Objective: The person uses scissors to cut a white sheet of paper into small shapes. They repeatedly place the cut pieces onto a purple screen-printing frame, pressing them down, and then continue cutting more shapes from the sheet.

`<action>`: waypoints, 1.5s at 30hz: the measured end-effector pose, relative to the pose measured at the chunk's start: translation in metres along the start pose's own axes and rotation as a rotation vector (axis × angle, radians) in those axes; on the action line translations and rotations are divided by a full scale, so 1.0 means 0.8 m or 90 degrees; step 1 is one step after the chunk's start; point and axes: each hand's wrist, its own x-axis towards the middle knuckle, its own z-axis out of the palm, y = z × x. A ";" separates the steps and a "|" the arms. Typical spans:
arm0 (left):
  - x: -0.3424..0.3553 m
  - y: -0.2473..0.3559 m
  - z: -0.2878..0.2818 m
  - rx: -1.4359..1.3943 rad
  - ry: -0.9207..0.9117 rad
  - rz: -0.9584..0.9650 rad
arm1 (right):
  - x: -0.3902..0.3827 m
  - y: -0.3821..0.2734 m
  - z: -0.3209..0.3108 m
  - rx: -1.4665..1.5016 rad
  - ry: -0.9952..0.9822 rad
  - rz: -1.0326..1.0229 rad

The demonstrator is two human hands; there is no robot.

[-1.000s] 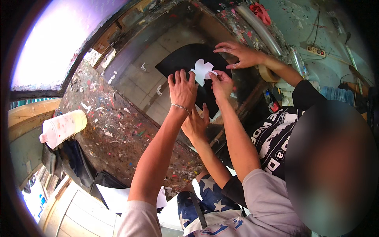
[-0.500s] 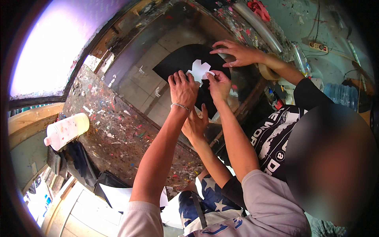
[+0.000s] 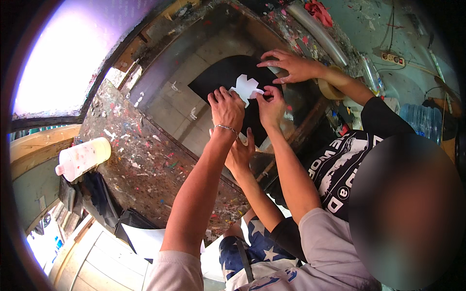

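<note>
A black, round-edged flat piece (image 3: pixel 213 76) lies on a glass-like panel, and I cannot tell if it is cloth or sheet. On it rests a small white cut-out sheet (image 3: pixel 245 85) with notched, angular edges. My left hand (image 3: pixel 228 110), with a bracelet at the wrist, lies over the black piece, fingertips at the white sheet's left edge. The thumb and fingertips of my right hand (image 3: pixel 272 107) pinch the white sheet's right edge. A co-worker's hand (image 3: pixel 289 67) spreads over the black piece's far right edge. The co-worker's other hand (image 3: pixel 241 151) is below, partly hidden behind my left wrist.
Paint-spattered tabletop (image 3: pixel 145 155) surrounds the panel. A pinkish plastic bottle (image 3: pixel 83 159) lies at left. A clear roll (image 3: pixel 318 34) and a tape roll (image 3: pixel 332 88) are at far right. The co-worker leans in from the right, close to my right arm.
Almost nothing differs. My hands stay at the white sheet, with only a slight shift of the right fingers. The view has moved a little.
</note>
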 end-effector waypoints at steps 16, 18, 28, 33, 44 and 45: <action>0.002 0.003 -0.002 0.017 -0.032 0.003 | 0.039 -0.034 0.002 -0.297 -0.252 -0.423; 0.001 0.004 -0.002 0.013 -0.036 0.003 | 0.039 -0.032 0.001 -0.311 -0.269 -0.417; 0.001 0.005 -0.005 0.001 0.008 -0.006 | 0.041 -0.046 -0.013 -0.325 -0.350 -0.405; 0.001 0.005 -0.004 0.008 0.023 -0.003 | 0.045 -0.057 -0.015 -0.325 -0.386 -0.355; -0.006 0.003 0.011 0.055 0.022 -0.014 | 0.037 -0.031 0.002 -0.298 -0.331 -0.382; 0.001 0.007 0.002 0.040 -0.003 -0.014 | 0.045 -0.035 0.001 -0.336 -0.343 -0.385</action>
